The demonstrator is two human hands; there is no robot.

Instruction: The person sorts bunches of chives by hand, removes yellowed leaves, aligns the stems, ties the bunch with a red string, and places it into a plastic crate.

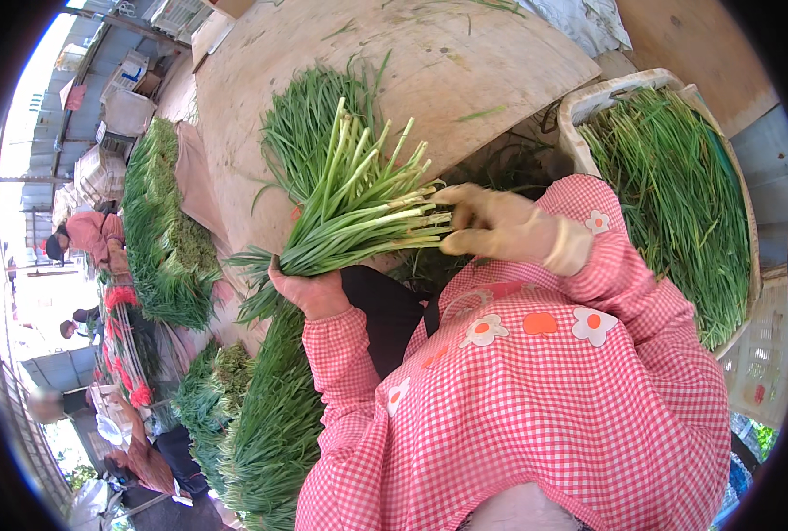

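Observation:
A bunch of garlic chives (345, 234) lies across my left hand (312, 292), which is bare and closed around its leafy part. The pale stem ends fan out to the right. My right hand (491, 221) wears a cream glove and is beside the lower stem ends, its thumb and fingers apart around their tips. Behind the held bunch, a loose pile of green chives (310, 115) rests on the wooden board (482, 66).
At my right stands a pale crate (580, 111) full of chives. More heaped chives (274, 425) lie to my left, with another long heap (164, 230) farther off. Other people (97, 234) are at the far left, near red bundles (121, 296).

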